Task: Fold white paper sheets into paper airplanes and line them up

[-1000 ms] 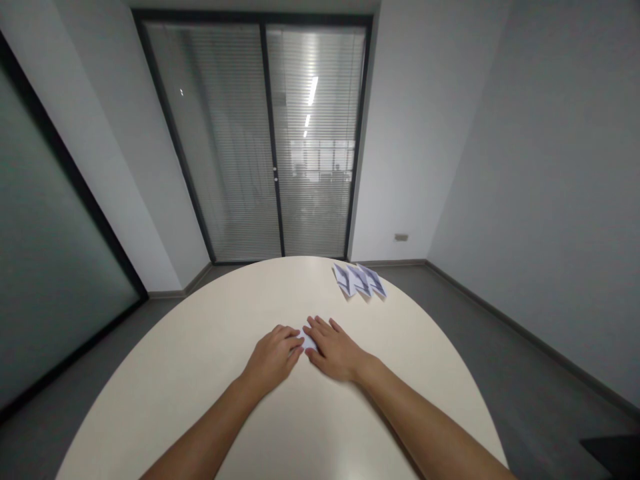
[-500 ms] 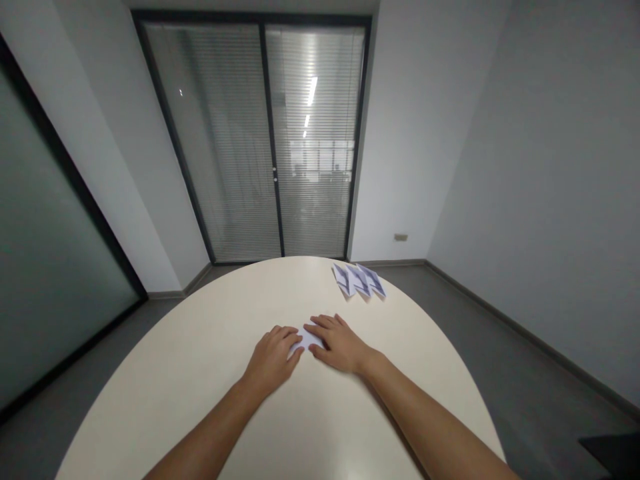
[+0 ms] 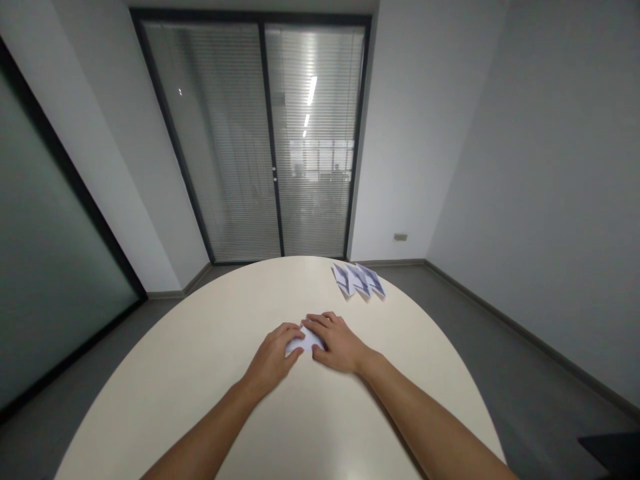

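Observation:
A small folded sheet of white paper lies on the table between my two hands. My left hand holds its left end, with the fingers curled over the top and the thumb along the near side. At the paper's right end, my right hand grips it with bent fingers at the far edge and the thumb near the front edge. Both palms and fingers cover the paper's ends, so only its middle shows.
The round cream table fills the foreground. Three folded paper pieces with a bluish tint lie in an overlapping row near its far right edge. Beyond stand a glass door with blinds and a white wall with a socket.
My right fingers have shifted slightly to the left and away from me across the paper. The thumbs sit a little farther apart, and more of the paper's middle shows.

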